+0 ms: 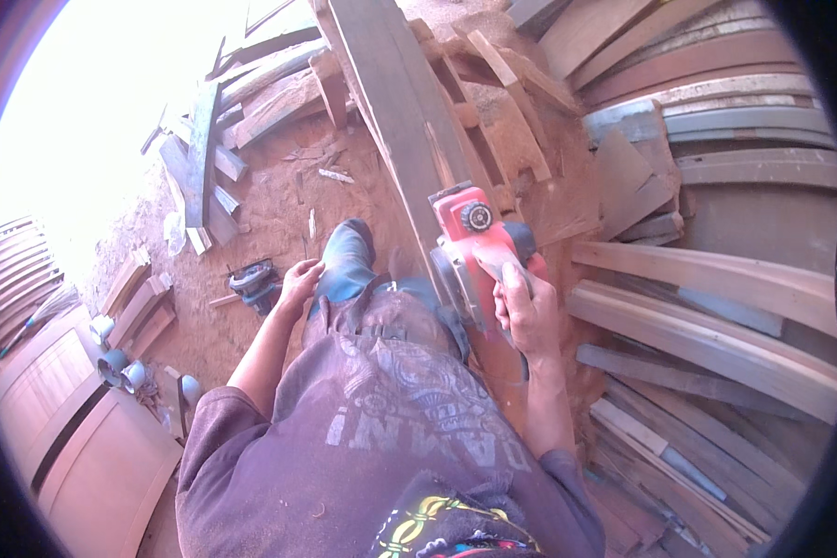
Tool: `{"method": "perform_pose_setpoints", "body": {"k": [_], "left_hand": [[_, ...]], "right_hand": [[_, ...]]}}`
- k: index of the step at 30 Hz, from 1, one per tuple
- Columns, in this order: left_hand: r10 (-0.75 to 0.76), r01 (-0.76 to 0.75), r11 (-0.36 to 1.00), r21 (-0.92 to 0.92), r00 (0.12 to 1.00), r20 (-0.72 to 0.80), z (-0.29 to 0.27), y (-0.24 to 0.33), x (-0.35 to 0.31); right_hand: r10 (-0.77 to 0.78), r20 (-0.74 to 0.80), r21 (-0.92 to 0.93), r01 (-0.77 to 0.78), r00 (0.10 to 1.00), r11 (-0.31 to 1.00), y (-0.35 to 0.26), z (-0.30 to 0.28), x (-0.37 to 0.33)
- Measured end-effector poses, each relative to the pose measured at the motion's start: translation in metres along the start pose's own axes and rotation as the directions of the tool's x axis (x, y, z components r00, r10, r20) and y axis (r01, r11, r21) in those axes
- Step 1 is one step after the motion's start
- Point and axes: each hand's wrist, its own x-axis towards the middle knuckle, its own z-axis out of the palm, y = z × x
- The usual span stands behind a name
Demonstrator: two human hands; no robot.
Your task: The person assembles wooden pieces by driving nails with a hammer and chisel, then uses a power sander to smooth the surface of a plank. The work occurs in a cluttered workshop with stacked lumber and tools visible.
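Observation:
My right hand (528, 312) is wrapped round the rear handle of a red electric planer (479, 237) with a black front knob. The planer is on or just over a long weathered wooden beam (395, 84) that runs away from me; the contact underneath is hidden. Below the planer the beam's near part is mostly covered by the tool and my arm. My left hand (300, 282) is beside my left thigh, fingers pinched together. A thin dark stick (305, 245) points up from those fingers, too small to name more exactly.
Sawdust covers the ground (321, 177). Stacked planks (707, 279) fill the right side, and a timber pile (270, 93) lies far left. A dark power tool (254, 282) rests on the ground left of my left hand. Wooden panels (107, 465) lean at lower left.

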Motion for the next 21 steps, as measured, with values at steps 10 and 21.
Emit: {"method": "perform_pose_setpoints", "body": {"k": [10, 21], "left_hand": [[-0.22, 0.18, 0.867, -0.466, 0.975, -0.034, -0.065, 0.002, 0.066], [-0.006, -0.05, 0.883, -0.467, 0.993, -0.118, -0.115, 0.103, 0.077]], "right_hand": [[-0.117, 0.038, -0.01, 0.118, 0.992, 0.993, -0.098, 0.06, 0.143], [-0.235, 0.12, -0.111, 0.248, 0.965, 0.962, -0.217, 0.129, 0.313]]}}
